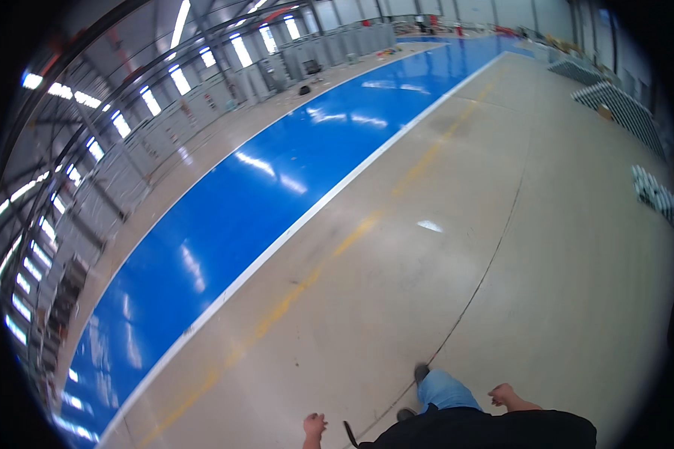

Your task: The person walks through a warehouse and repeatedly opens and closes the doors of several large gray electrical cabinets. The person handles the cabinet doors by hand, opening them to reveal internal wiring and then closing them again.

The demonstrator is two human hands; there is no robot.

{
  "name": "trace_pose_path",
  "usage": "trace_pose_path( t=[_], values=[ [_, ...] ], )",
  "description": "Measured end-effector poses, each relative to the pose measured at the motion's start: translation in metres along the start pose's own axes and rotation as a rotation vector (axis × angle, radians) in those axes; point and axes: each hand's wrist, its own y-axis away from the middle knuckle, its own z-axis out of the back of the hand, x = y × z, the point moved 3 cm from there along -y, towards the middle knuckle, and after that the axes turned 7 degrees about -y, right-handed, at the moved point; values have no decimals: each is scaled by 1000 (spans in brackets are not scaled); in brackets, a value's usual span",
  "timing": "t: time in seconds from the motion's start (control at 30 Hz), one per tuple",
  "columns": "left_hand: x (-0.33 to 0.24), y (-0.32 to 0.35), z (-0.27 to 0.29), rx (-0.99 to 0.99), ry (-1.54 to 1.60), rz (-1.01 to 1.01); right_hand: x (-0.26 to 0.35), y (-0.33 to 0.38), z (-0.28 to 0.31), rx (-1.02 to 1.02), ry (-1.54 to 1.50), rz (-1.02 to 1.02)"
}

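Observation:
My left hand point(315, 426) hangs low at the bottom edge, its fingers loosely curled, with nothing visible in them. On the other side of my body, my right hand point(504, 394) is held out over the bare floor, fingers also curled in and no object showing. Neither hand touches anything. Between them are my blue trouser leg point(448, 391) and dark shoes point(421, 372), one foot ahead of the other. A thin black strap point(350, 433) sticks out from my dark top, just right of the left hand.
A glossy blue lane point(277, 187) with white borders runs diagonally across the beige floor point(457, 284). A worn yellow line point(352, 236) runs alongside. Grey cabinets point(277, 75) line the far left side. Stacked grey slatted parts point(621, 112) and a smaller stack point(654, 193) lie at right.

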Motion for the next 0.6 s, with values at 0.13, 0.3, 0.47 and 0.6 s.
trace_pose_path(
  t=[0.13, 0.3, 0.47, 0.6],
  values=[
    [-181, -124, 17, -88, 6, -144, 60, -52, -8, -13, 192, -169],
    [-302, -217, -37, -27, 9, -168, 242, -133, -18, 119, 306, 628],
    [-337, -224, -91, 198, -82, 75, 479, -289, -78, 184, 1044, 635],
    [-397, -271, -109, 208, -18, 103, 786, -293, -68, 64, 632, 537]
  ],
)
